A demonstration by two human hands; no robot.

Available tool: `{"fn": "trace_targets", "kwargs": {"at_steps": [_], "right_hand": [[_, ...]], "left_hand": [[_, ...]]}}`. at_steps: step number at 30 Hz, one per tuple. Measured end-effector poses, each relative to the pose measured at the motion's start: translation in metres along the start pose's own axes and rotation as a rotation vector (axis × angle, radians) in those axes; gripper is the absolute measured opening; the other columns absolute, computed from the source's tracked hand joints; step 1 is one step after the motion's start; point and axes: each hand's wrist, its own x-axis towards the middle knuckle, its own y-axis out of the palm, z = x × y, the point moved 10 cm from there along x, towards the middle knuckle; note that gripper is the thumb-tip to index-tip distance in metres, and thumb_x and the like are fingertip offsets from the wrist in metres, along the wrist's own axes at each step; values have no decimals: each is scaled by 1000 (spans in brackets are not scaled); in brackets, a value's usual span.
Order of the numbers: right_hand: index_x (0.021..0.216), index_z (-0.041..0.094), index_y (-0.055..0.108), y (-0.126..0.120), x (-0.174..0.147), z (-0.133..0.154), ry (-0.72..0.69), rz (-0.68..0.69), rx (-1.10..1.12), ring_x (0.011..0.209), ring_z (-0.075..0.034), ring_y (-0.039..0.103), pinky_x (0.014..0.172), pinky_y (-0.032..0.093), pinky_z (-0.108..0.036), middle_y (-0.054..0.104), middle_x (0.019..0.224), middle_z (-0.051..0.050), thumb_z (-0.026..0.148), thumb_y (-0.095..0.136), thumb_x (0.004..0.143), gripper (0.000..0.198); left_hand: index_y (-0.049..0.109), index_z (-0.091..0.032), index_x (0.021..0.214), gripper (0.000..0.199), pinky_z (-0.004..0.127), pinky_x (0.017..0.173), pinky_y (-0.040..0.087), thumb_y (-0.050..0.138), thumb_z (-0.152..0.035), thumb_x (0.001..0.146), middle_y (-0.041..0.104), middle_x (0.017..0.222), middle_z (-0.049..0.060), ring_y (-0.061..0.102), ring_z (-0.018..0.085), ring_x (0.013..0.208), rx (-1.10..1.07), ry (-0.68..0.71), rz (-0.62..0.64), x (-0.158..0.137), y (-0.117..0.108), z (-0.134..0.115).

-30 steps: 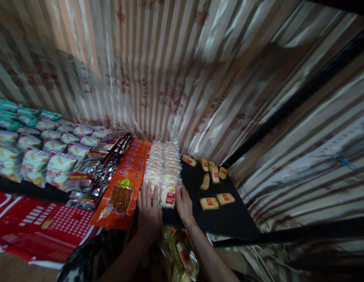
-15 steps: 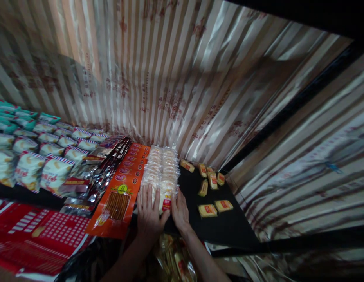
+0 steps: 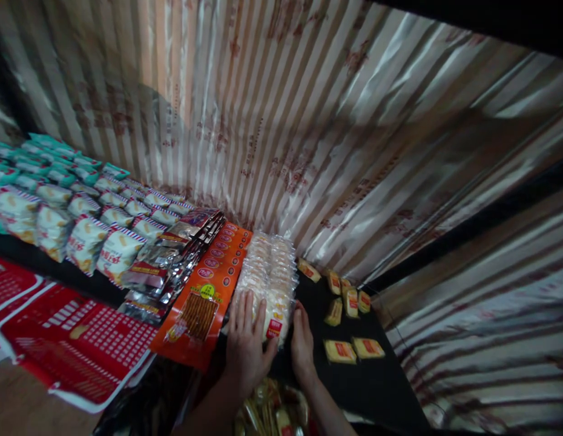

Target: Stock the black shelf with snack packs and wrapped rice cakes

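Observation:
Two rows of clear-wrapped white crackers point(image 3: 281, 281) stand packed on the black shelf, the front pack showing a red label. My left hand point(image 3: 246, 336) lies over the front of the left row, fingers stretched forward and thumb spread to the right. At the right side of the rows is my right hand point(image 3: 303, 339), fingers extended and close together, palm facing the packs; whether it touches them I cannot tell. Left of the crackers lies a long orange snack packet point(image 3: 202, 303) with a window showing brown sticks.
Several small yellow packets point(image 3: 340, 351) lie on the black shelf point(image 3: 376, 393) at right. Silver-and-maroon packets point(image 3: 148, 275), white snack bags point(image 3: 120, 251) and green bags point(image 3: 59, 172) line up at left. A red price sheet point(image 3: 77, 345) hangs in front. Below my hands is a bag of yellow packets point(image 3: 272, 412). Striped sheeting point(image 3: 245, 121) covers the back.
The view has swung left, so the goods appear further right. My right hand has drawn slightly away from the cracker rows. My left hand still rests on the front of them.

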Motion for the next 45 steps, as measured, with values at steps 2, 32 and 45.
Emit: {"fn": "trace_targets", "kwargs": {"at_steps": [2,32,45], "right_hand": [[136,15,35,3,-2,4,-15,10,-45,129,-24,36,107,28,-37,41,140,-11,64,29,82,72],[140,13,30,19,-6,9,-125,60,-217,133,-22,30,111,21,-40,37,142,-11,55,34,85,69],[140,14,30,14,-7,8,-68,45,-124,133,-21,29,112,19,-40,34,144,-11,56,34,85,69]], "left_hand": [[36,-16,136,62,53,106,28,52,-39,81,32,145,16,21,33,136,-2,-22,-10,2,-2,2],[36,-10,136,56,48,101,32,44,-36,87,29,144,23,22,34,135,127,-59,-3,-5,22,20],[31,-12,139,61,49,102,33,48,-35,85,22,147,21,22,34,135,81,-49,-38,-4,16,17]]}}
